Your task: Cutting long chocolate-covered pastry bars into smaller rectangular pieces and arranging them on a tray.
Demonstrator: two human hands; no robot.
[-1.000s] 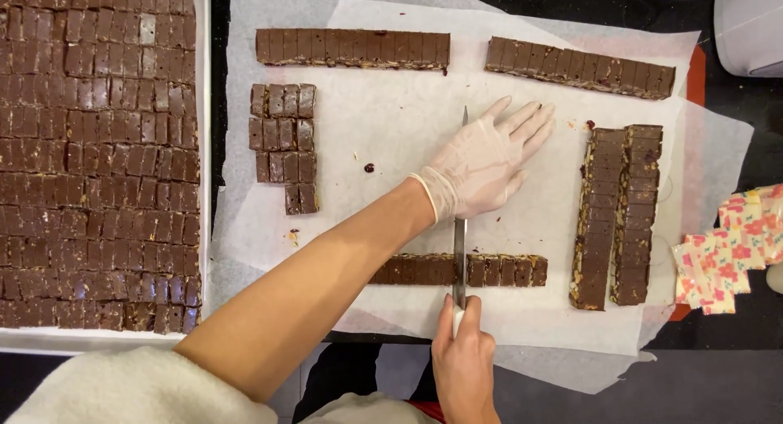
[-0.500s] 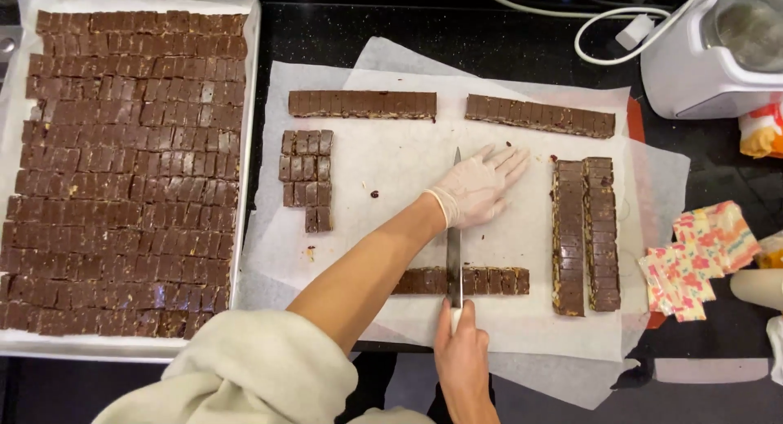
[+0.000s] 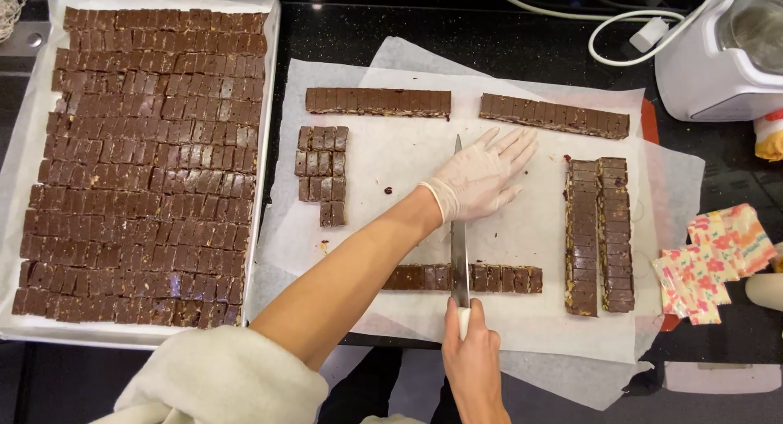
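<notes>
My left hand [image 3: 483,176], in a thin white glove, lies flat with fingers spread on the spine of a long knife [image 3: 459,243]. My bare right hand [image 3: 471,355] grips the knife's white handle near the paper's front edge. The blade crosses a scored chocolate bar strip [image 3: 497,278] lying on white parchment paper [image 3: 391,159]. A small block of cut chocolate squares [image 3: 324,174] sits to the left on the paper. Two long strips [image 3: 377,101] [image 3: 555,115] lie at the back, and two more strips [image 3: 598,233] stand side by side at the right.
A metal tray [image 3: 270,106] at the left is packed with several rows of cut chocolate pieces [image 3: 147,163]. A white appliance [image 3: 722,57] with a cord stands at the back right. Floral paper napkins [image 3: 716,259] lie at the right on the black counter [image 3: 522,41].
The view has pulled back, so the tray and appliance show more fully. Both hands stay on the knife, which stays across the front strip.
</notes>
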